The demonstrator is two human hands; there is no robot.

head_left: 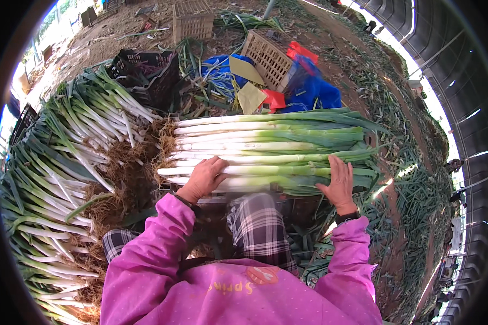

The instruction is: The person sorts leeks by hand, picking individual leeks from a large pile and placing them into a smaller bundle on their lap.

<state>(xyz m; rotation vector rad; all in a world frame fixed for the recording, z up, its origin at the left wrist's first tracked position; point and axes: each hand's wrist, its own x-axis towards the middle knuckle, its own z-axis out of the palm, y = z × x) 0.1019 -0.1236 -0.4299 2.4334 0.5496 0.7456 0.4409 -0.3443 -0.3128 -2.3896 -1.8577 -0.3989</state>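
Across my lap level lies a row of leeks (287, 146), white ends to the left and green leaves to the right. My left hand (203, 179) curls its fingers over the white part of a near leek (276, 170), with the thumb on the near side. Farther along the same leek, my right hand (339, 181) rests on the green part with thumb and fingers spread. The near leek's white tip looks clean, without roots. Below the hands the nearest stalks are blurred.
Unpeeled leeks with brown roots (119, 157) pile up at the left. Behind the row stand a dark crate (146, 81) and a tan crate (267, 58), near blue plastic (317, 91) and yellow card (246, 70). Cut leaves (420, 216) litter the ground at right.
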